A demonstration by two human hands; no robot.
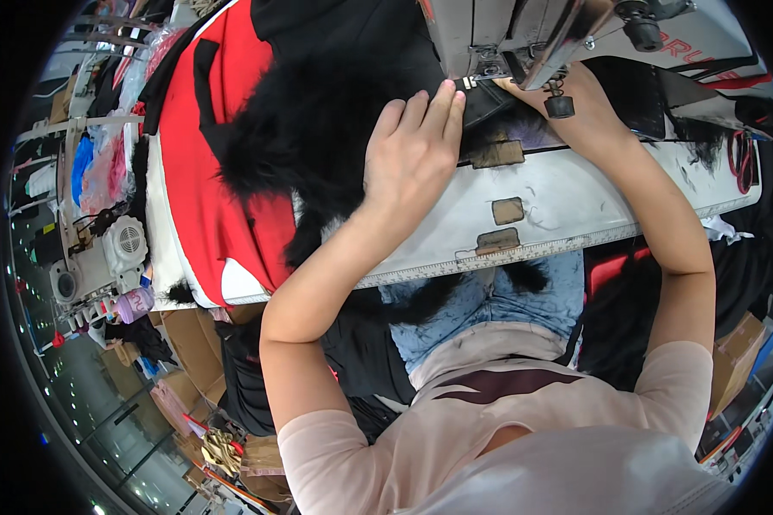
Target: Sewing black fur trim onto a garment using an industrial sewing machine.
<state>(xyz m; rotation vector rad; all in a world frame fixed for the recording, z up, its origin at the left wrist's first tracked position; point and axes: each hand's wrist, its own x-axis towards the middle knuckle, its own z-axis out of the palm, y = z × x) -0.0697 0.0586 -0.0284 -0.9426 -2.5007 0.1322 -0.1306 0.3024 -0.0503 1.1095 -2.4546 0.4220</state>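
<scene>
My left hand (412, 163) lies palm down on black furry material (309, 120), its fingers stretched forward and close together. Its fingertips touch black cloth (479, 105) just in front of the sewing machine's (489, 64) needle area. On the other side of that spot is my right hand (588, 116), reaching in behind a dark knob on the machine. One fingertip of it shows at the cloth's edge; the other fingers are hidden, so its grip cannot be seen. Red fabric (193, 129) with black trim spreads under and left of the fur.
A measuring tape strip (507, 250) runs along the white table's (593, 193) front edge. Red looped handles (741, 161) lie at the table's right end. At left stand a pale machine motor (126, 245) and cardboard boxes (193, 352). Black fur tufts rest on my lap.
</scene>
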